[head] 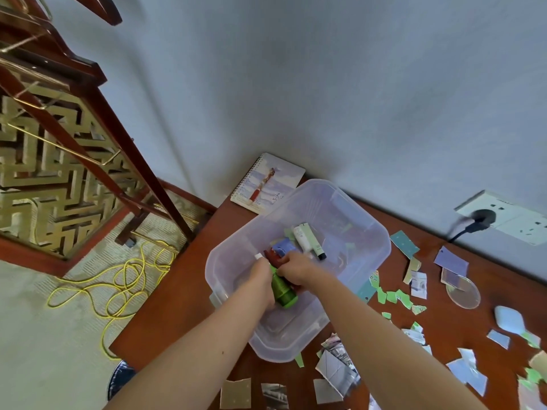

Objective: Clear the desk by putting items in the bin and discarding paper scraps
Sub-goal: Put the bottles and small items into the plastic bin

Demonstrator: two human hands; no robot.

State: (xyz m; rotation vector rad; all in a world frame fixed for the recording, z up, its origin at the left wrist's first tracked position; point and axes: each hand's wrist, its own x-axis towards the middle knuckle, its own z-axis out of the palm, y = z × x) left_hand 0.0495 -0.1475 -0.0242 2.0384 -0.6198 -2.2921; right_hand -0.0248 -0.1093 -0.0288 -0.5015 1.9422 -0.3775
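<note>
now the left hand [262,279] and right hand [296,269] sit clamped together on a shiny green plastic bottle [283,292] low inside the clear plastic bin [370,232]; a rough release may shove the bin toward the left edge of the brown wooden table [177,306].

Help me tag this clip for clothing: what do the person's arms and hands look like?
Both forearms are bare up to the frame's edge, and no sleeves show. The left hand and right hand wear no gloves, and no watch, bracelet or ring is visible.
</note>
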